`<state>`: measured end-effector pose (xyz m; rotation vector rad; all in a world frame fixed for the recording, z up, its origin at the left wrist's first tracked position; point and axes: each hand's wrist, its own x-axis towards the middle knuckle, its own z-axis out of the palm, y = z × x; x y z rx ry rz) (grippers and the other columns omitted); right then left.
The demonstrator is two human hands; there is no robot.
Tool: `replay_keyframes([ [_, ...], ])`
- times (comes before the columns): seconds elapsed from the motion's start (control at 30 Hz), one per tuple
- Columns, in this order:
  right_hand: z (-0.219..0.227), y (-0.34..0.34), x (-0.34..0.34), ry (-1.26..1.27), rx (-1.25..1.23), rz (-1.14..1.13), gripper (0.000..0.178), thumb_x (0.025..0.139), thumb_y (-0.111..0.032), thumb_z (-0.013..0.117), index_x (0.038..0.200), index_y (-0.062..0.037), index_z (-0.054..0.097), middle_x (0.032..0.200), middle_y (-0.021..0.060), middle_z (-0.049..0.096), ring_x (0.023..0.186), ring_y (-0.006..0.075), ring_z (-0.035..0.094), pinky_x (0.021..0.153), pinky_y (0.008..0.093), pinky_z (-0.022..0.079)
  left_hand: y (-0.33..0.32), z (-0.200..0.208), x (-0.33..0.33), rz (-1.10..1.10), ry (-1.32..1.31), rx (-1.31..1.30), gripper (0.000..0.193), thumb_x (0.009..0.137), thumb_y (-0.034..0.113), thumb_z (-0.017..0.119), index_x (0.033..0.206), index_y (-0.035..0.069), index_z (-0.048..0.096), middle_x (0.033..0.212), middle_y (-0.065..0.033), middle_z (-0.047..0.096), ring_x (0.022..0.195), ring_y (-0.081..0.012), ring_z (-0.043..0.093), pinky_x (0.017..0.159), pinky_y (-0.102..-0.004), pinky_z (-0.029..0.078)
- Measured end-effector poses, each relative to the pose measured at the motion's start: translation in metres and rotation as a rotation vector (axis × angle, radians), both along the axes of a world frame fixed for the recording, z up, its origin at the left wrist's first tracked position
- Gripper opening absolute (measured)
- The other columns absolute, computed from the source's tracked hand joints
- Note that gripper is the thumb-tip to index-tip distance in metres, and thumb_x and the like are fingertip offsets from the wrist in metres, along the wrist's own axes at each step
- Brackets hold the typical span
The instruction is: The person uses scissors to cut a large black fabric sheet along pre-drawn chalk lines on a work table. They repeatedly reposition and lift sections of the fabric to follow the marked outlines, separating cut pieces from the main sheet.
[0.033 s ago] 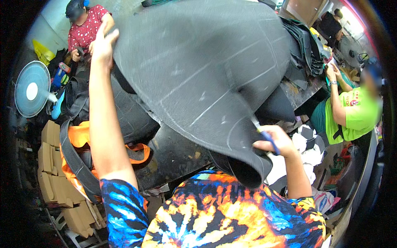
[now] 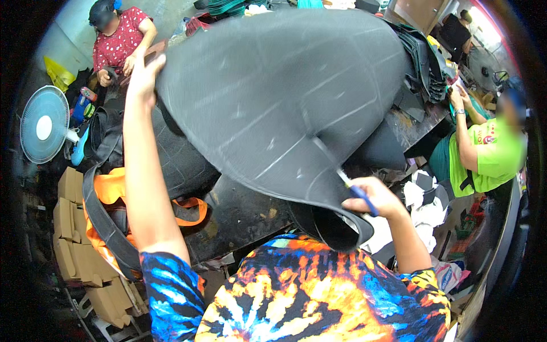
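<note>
A large black flexible sheet (image 2: 239,97), marked with pale chalk-like lines, is raised above the table and blurred by motion. My left hand (image 2: 145,77) grips its left edge with the arm stretched far out. My right hand (image 2: 377,196) is closed around scissors (image 2: 364,199) with blue handles. Their blades point away from me and to the left, at a cut in the sheet. Near my chest the sheet's closest end curls over into a loop. Some of my left fingers are hidden, and the blade tips are blurred.
The dark table (image 2: 245,214) lies under the sheet. Left are an orange-and-black bag (image 2: 108,228), cardboard boxes (image 2: 80,245) and a fan (image 2: 44,122). Stacked black pieces (image 2: 424,62) and white scraps (image 2: 427,211) are right. One person (image 2: 122,34) works far left, another (image 2: 490,148) right.
The sheet's far edge has dropped, uncovering green material behind it. My right hand and the scissors have shifted slightly left and away from me, while my left hand stays nearly in place.
</note>
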<state>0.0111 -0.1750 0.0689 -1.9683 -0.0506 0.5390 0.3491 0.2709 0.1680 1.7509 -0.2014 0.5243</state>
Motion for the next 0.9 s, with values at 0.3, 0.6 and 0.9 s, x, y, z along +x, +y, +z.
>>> replay_keyframes([
  [0.3, -0.032, 0.017, -0.014, 0.295, 0.341, -0.071, 0.029, 0.085, -0.014, 0.078, 0.07, -0.0115, 0.053, 0.065, -0.0099, 0.05, 0.06, 0.0005, 0.043, 0.053, 0.0227, 0.034, -0.098, -0.027, -0.213, -0.465, -0.084, 0.282, 0.027, 0.085, 0.011, 0.073, 0.111, 0.004, 0.068, 0.104, -0.0082, 0.067, 0.09, -0.0166, 0.065, 0.08, -0.0301, 0.053],
  [0.6, 0.005, -0.011, -0.011, 0.341, 0.403, 0.126, 0.039, 0.086, -0.04, 0.073, 0.096, -0.0046, 0.058, 0.084, 0.0027, 0.058, 0.082, 0.0107, 0.057, 0.073, 0.0264, 0.048, -0.148, -0.079, -0.271, -1.249, 0.433, 0.679, 0.034, 0.092, 0.017, 0.053, 0.121, 0.001, 0.06, 0.108, -0.0209, 0.067, 0.099, -0.0377, 0.065, 0.086, -0.0432, 0.051],
  [0.9, 0.02, 0.0, -0.002, 0.327, 0.251, 0.061, 0.037, 0.092, -0.04, 0.07, 0.098, -0.0049, 0.059, 0.082, 0.0004, 0.058, 0.076, 0.0087, 0.057, 0.07, 0.0253, 0.051, -0.18, -0.072, -0.254, -1.32, 0.342, 0.479, 0.055, 0.088, 0.01, 0.043, 0.143, 0.001, 0.042, 0.087, -0.0293, 0.064, 0.082, -0.0439, 0.064, 0.077, -0.0493, 0.049],
])
